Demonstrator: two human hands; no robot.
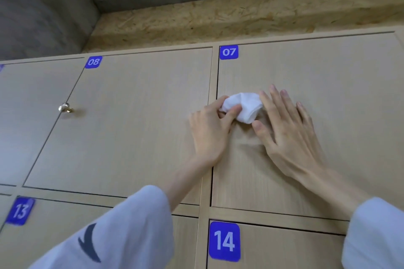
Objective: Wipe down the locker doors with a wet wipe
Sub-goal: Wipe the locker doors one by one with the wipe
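Observation:
A crumpled white wet wipe (246, 106) lies against the light wooden door of locker 07 (328, 85), near that door's left edge. My left hand (209, 131) pinches the wipe's left end between thumb and fingers. My right hand (288, 129) lies with straight, spread fingers on the door, its index finger and thumb touching the wipe's right side. Both wrists come out of pale blue sleeves.
Locker 08 (131, 116) is to the left, with a small round metal knob (65, 108) on the neighbouring door's edge. Lockers 13 (19, 211) and 14 (225, 241) sit in the row below. A chipboard strip (218, 22) and grey concrete run above the lockers.

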